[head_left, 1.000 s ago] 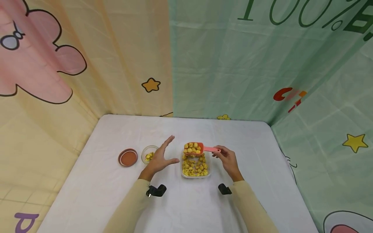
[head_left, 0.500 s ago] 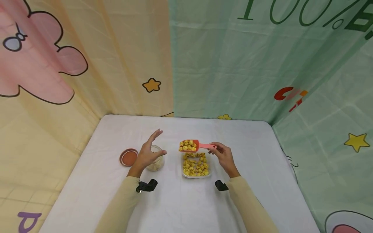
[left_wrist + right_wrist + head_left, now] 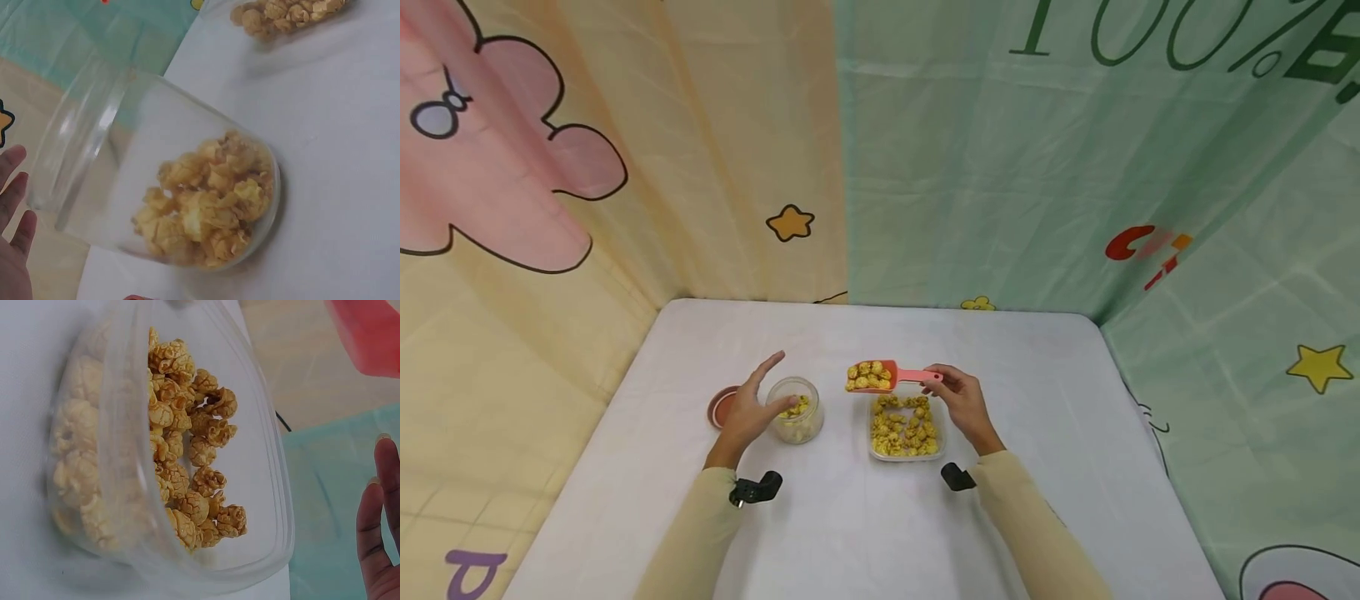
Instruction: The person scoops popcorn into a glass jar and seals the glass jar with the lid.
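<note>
In the head view my right hand [image 3: 964, 404] pinches the handle of a pink-red scoop [image 3: 908, 376], heaped with yellow popcorn [image 3: 868, 377]. The scoop is raised just beyond a clear plastic tub [image 3: 906, 457] that holds more popcorn [image 3: 181, 431]. To the left stands a clear jar [image 3: 797, 431] with its top uncovered and popcorn [image 3: 200, 212] at the bottom. My left hand [image 3: 747, 417] is spread at the jar's left side, thumb in front of the jar. Whether it touches the glass, I cannot tell.
A reddish-brown round lid [image 3: 722, 407] lies left of the jar, partly behind my left hand. The white-covered table [image 3: 865, 533] meets printed curtains [image 3: 970, 183] at its back and sides.
My right hand has carried the filled scoop leftward, from over the tub toward the jar. My left hand has moved left, from the jar's right side to its left, uncovering the jar.
</note>
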The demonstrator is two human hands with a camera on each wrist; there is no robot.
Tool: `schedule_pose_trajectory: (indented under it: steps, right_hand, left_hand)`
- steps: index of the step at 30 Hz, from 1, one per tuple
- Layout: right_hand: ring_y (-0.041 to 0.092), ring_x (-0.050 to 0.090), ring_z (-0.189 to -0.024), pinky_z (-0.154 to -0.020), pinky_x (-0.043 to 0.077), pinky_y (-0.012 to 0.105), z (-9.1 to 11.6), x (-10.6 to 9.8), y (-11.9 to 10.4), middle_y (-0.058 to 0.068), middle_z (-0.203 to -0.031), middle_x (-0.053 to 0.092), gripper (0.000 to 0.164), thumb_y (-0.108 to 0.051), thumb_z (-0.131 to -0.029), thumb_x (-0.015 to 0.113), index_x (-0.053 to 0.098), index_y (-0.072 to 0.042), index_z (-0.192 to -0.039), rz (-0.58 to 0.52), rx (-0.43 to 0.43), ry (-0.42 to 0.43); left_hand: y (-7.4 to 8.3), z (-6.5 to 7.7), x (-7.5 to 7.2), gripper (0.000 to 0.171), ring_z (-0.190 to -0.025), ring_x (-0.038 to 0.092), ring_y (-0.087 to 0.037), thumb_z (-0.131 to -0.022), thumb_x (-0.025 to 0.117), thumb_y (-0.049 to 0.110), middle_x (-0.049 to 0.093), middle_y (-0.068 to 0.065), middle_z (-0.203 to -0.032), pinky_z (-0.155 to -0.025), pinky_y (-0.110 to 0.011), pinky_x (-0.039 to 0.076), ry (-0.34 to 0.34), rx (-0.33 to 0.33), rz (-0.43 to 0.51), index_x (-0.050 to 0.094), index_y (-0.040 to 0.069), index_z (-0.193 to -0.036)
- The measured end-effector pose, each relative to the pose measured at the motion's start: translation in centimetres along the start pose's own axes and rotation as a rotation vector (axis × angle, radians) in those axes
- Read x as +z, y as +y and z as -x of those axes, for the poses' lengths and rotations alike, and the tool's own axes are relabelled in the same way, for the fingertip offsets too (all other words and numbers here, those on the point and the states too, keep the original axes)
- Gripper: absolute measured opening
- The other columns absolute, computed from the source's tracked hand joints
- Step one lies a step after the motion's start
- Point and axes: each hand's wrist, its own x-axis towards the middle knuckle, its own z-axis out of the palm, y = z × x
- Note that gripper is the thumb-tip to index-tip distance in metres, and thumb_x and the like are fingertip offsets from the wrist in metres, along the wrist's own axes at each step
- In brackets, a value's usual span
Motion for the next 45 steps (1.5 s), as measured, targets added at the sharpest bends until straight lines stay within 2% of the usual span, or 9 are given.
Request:
schedule_pose_trajectory:
  steps: [6, 12, 19, 24, 28, 31, 37, 41, 45]
  right_hand:
    - [0.031, 0.065, -0.084, -0.081, 0.054, 0.053, -0.2, 0.5, 0.0, 0.022, -0.098, 0.065, 0.021, -0.005, -0.094, 0.060, 0.063, 0.008, -0.111, 0.009, 0.002, 0.005]
    - [0.039, 0.064, -0.086, -0.081, 0.053, 0.055, -0.4, 1.1, -0.3, 0.024, -0.098, 0.065, 0.021, -0.004, -0.095, 0.058, 0.062, 0.009, -0.111, -0.019, 0.002, -0.005]
    - [0.033, 0.064, -0.085, -0.079, 0.056, 0.041, -0.8, 2.1, -0.8, 0.021, -0.098, 0.066, 0.021, -0.006, -0.095, 0.059, 0.063, 0.007, -0.111, -0.036, 0.016, -0.008]
    - [0.040, 0.063, -0.087, -0.083, 0.052, 0.055, -0.9, 2.9, -0.9, 0.020, -0.095, 0.066, 0.020, -0.005, -0.096, 0.058, 0.064, 0.007, -0.110, -0.050, 0.030, -0.025]
    - [0.041, 0.063, -0.088, -0.084, 0.052, 0.057, -1.0, 3.6, -1.1, 0.020, -0.097, 0.066, 0.020, -0.006, -0.096, 0.058, 0.064, 0.006, -0.110, -0.050, 0.043, -0.040]
    - [0.039, 0.063, -0.088, -0.082, 0.053, 0.052, -1.1, 4.0, -1.2, 0.023, -0.099, 0.066, 0.021, -0.008, -0.096, 0.059, 0.064, 0.005, -0.111, -0.050, 0.053, -0.054]
    - [0.040, 0.062, -0.089, -0.071, 0.051, 0.024, -1.2, 4.9, -1.3, 0.027, -0.099, 0.066, 0.022, -0.008, -0.096, 0.058, 0.063, 0.006, -0.113, -0.058, 0.072, -0.085]
    - [0.053, 0.057, -0.095, -0.074, 0.053, 0.022, -1.1, 5.6, -1.4, 0.033, -0.102, 0.063, 0.023, -0.007, -0.096, 0.058, 0.062, 0.008, -0.114, -0.078, 0.060, -0.107]
    - [0.050, 0.058, -0.093, -0.076, 0.055, 0.025, -0.9, 6.1, -1.4, 0.027, -0.099, 0.065, 0.021, -0.006, -0.095, 0.058, 0.063, 0.008, -0.111, -0.074, 0.047, -0.096]
  left_hand:
    - [-1.4, 0.3, 0.0, 0.083, -0.143, 0.017, -0.043, -0.084, 0.076, 0.019, 0.026, -0.010, -0.157, -0.112, -0.065, 0.016, -0.007, 0.012, 0.021, 0.028, 0.015, -0.152]
    - [-2.8, 0.7, 0.4, 0.087, -0.142, 0.018, -0.044, -0.083, 0.076, 0.014, 0.027, -0.017, -0.156, -0.115, -0.058, 0.017, -0.004, -0.025, 0.053, 0.024, 0.014, -0.153]
    - [-3.8, 1.0, 1.2, 0.090, -0.141, 0.023, -0.043, -0.080, 0.078, 0.011, 0.028, -0.019, -0.155, -0.114, -0.058, 0.020, 0.011, -0.052, 0.059, 0.025, 0.012, -0.152]
    - [-4.3, 1.1, 1.7, 0.095, -0.143, 0.020, -0.039, -0.077, 0.082, 0.019, 0.024, -0.010, -0.158, -0.114, -0.060, 0.018, -0.003, -0.098, 0.052, 0.026, 0.016, -0.153]
    - [-4.6, 1.1, 2.0, 0.098, -0.143, 0.020, -0.040, -0.074, 0.085, 0.024, 0.024, -0.012, -0.158, -0.114, -0.061, 0.018, -0.006, -0.123, 0.037, 0.026, 0.019, -0.152]
    - [-4.5, 1.1, 2.0, 0.099, -0.142, 0.022, -0.040, -0.073, 0.086, 0.024, 0.026, -0.016, -0.156, -0.113, -0.060, 0.020, -0.009, -0.124, 0.033, 0.027, 0.018, -0.152]
    - [-4.4, 1.1, 2.0, 0.101, -0.142, 0.025, -0.037, -0.069, 0.088, 0.021, 0.032, -0.018, -0.153, -0.114, -0.057, 0.020, -0.027, -0.129, 0.077, 0.029, 0.018, -0.151]
    - [-4.4, 1.1, 2.0, 0.101, -0.142, 0.024, -0.038, -0.070, 0.088, 0.024, 0.030, -0.018, -0.154, -0.114, -0.058, 0.020, -0.032, -0.157, 0.076, 0.029, 0.020, -0.151]
    - [-4.5, 1.1, 1.9, 0.101, -0.142, 0.023, -0.039, -0.070, 0.087, 0.029, 0.028, -0.017, -0.154, -0.114, -0.058, 0.021, -0.038, -0.178, 0.062, 0.028, 0.022, -0.152]
